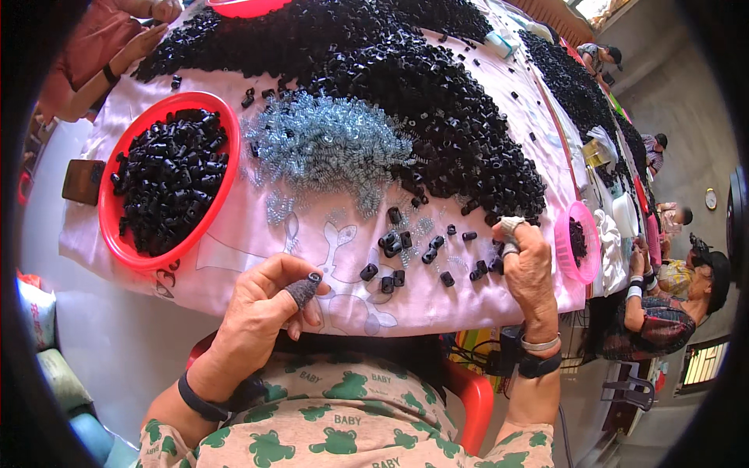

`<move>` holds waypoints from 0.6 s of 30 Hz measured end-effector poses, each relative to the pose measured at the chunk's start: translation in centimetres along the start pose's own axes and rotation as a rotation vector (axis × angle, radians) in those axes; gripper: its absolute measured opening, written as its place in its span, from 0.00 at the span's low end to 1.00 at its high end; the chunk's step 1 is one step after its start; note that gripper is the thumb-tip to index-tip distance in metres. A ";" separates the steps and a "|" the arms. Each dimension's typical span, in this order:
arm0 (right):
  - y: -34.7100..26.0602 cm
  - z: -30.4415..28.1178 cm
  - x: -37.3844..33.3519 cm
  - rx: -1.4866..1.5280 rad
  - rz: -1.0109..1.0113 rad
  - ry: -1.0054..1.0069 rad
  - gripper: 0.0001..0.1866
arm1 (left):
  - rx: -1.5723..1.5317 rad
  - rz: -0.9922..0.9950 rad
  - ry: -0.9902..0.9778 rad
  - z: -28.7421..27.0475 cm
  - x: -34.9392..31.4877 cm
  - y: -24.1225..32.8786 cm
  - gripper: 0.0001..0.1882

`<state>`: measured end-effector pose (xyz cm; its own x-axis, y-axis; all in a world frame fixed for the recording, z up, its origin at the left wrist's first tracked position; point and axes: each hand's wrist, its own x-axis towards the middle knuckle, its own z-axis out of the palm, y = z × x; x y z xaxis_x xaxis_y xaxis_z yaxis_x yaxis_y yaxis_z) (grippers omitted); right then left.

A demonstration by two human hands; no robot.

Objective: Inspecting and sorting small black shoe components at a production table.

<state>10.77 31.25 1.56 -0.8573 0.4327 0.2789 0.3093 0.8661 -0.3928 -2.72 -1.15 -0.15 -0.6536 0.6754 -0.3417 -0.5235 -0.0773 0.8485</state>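
Observation:
My left hand point(257, 300), with a dark wrap on its thumb, pinches a small black plastic cylinder point(314, 277) above the table's near edge. My right hand point(531, 273) has a pale wrap on a finger. Its fingers are bent together at the near edge of a big heap of black plastic parts point(437, 101); whether they grip a part is hidden. Between the hands, several loose black cylinders point(446, 278) lie scattered on the pink cloth. Beyond them spreads a tangled pile of small metal springs point(328, 144).
On the left stands a red basin point(234, 160) full of black cylinders, beside a brown box point(82, 181). A pink basket point(591, 242) holding some black parts is right of my right hand. Other people sit along the table; a person's forearm point(97, 90) rests at the far left.

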 end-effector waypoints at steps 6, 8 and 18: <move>-0.9 -0.3 1.3 -0.082 -0.080 -0.043 0.24 | 0.000 0.023 -0.006 0.1 0.2 -0.4 0.08; -1.3 0.7 2.0 -0.169 -0.135 -0.061 0.24 | 0.009 0.029 -0.001 0.0 0.1 -0.7 0.08; -1.0 1.7 2.2 0.214 -0.096 -0.095 0.21 | -0.008 0.009 -0.009 -0.1 0.2 -0.5 0.10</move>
<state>7.84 30.92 1.08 -0.9167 0.3163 0.2443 0.1388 0.8252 -0.5475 -2.65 -1.11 -0.67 -0.6534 0.6809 -0.3308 -0.5219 -0.0887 0.8484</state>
